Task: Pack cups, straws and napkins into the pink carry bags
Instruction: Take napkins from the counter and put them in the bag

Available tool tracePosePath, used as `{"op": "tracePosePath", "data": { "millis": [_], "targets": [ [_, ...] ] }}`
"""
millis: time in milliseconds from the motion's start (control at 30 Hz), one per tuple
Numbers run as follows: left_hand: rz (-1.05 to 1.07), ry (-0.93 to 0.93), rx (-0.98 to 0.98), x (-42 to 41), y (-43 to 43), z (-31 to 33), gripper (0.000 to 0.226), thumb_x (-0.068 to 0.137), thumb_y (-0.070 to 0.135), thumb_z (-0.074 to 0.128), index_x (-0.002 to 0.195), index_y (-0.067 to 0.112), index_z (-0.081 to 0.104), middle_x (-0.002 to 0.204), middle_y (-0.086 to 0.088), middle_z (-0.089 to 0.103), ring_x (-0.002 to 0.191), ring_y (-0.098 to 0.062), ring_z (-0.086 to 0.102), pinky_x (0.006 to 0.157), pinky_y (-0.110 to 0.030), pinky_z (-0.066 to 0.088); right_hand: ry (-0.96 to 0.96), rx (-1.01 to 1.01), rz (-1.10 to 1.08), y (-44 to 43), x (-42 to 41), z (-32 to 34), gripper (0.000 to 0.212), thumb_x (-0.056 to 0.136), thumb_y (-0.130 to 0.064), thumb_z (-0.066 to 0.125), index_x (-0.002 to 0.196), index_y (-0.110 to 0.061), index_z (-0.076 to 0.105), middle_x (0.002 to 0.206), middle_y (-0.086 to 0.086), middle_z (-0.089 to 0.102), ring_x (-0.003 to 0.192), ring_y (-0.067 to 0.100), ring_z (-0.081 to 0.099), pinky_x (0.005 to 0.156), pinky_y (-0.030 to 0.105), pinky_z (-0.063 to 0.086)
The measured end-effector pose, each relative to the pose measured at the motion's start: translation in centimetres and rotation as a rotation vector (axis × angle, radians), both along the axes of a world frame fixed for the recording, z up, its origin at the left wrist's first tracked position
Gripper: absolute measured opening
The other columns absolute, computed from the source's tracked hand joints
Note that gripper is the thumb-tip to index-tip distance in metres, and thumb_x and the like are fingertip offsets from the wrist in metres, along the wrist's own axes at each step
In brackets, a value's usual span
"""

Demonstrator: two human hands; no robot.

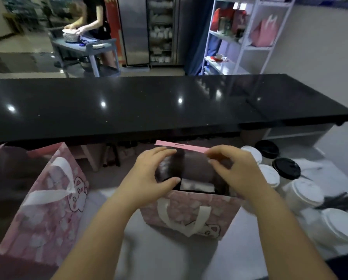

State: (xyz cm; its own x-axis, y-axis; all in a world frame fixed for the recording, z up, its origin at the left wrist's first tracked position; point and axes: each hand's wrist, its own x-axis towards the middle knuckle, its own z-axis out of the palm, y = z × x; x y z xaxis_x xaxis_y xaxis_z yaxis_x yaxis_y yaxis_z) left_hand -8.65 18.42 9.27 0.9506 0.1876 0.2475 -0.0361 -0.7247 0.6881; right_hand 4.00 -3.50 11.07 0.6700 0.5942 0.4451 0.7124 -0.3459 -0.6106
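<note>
L hand (pixel 149 170) & R hand (pixel 234 170) both grip a dark item (pixel 189 168), one at each end. Fingers are curled over the top, L thumb on the near side. Item too blurred to ID. It's held right at the open mouth of the middle pink carry bag (pixel 189 216), which stands upright approx mid-worktop w/ a cream handle hanging down its near face. A white strip (pixel 197 186) shows inside the bag just below the item; can't tell if it's a napkin. 2nd pink bag (pixel 47 199) stands toward the L edge of the worktop (pixel 165 257), apart from the 1st. R side of worktop has white-lid cups (pixel 302 194) nearer and black-lid cups (pixel 286 168) toward the back edge. Black straws (pixel 339 201) lie among the white-lid cups near the R edge. Raised black ledge (pixel 149 104) runs along the back. Beyond it are a person (pixel 92 19) at a cart and white shelving (pixel 250 37).
</note>
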Motion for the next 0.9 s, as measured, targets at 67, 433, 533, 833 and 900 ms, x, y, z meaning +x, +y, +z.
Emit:
{"op": "tracePosePath", "data": {
  "millis": [67, 433, 533, 833, 900],
  "targets": [
    [-0.008, -0.039, -0.154, -0.7, 0.6, 0.1, 0.064, 0.077, 0.041, 0.077, 0.134, 0.045, 0.048, 0.136, 0.028, 0.043, 0.131, 0.004, 0.037, 0.106, -0.03, 0.042, 0.039, 0.193, -0.087, -1.3, -1.1, -0.8, 0.03, 0.084, -0.004, 0.07, 0.096, -0.031, 0.07, 0.095, -0.018, 0.07, 0.091, 0.005, 0.066, 0.081, 0.012, 0.049],
    [0.015, 0.013, -0.727, -4.2, 1.6, -5.6, 0.055, 0.075, 0.01, 0.078, 0.12, 0.036, 0.062, 0.113, 0.005, 0.071, 0.108, -0.013, 0.065, 0.082, -0.025, 0.056, 0.694, 0.576, -0.082, -8.3, -4.3, -8.0, 0.025, 0.086, -0.033, 0.063, 0.108, -0.025, 0.071, 0.112, 0.006, 0.071, 0.107, 0.027, 0.065, 0.089, 0.036, 0.055],
    [0.046, 0.035, -0.752, -3.7, 0.5, -6.4, 0.039, 0.085, 0.013, 0.071, 0.117, 0.035, 0.065, 0.108, 0.002, 0.073, 0.102, -0.016, 0.068, 0.085, -0.035, 0.057, 0.813, 0.459, -0.044, -7.9, -5.5, -8.8, 0.038, 0.076, -0.021, 0.07, 0.11, -0.036, 0.071, 0.11, -0.001, 0.072, 0.104, 0.016, 0.067, 0.076, 0.022, 0.056],
    [0.064, -0.067, -0.866, -4.2, -3.0, -6.6, 0.024, 0.082, 0.028, 0.066, 0.106, 0.032, 0.071, 0.103, 0.0, 0.073, 0.092, -0.016, 0.07, 0.069, -0.027, 0.058, 0.769, 0.638, -0.231, -6.8, -5.0, -8.9, 0.017, 0.09, -0.012, 0.061, 0.096, -0.021, 0.073, 0.098, 0.005, 0.075, 0.092, 0.018, 0.071, 0.072, 0.026, 0.058],
    [0.178, -0.159, -0.822, -4.1, -3.8, -7.0, 0.017, 0.079, 0.027, 0.068, 0.095, 0.029, 0.075, 0.094, 0.0, 0.074, 0.085, -0.012, 0.07, 0.067, -0.022, 0.056, 0.778, 0.641, -0.209, -7.1, -4.6, -9.1, 0.017, 0.091, -0.008, 0.06, 0.096, -0.02, 0.071, 0.097, 0.004, 0.075, 0.09, 0.016, 0.071, 0.069, 0.023, 0.056]
  ]
}}
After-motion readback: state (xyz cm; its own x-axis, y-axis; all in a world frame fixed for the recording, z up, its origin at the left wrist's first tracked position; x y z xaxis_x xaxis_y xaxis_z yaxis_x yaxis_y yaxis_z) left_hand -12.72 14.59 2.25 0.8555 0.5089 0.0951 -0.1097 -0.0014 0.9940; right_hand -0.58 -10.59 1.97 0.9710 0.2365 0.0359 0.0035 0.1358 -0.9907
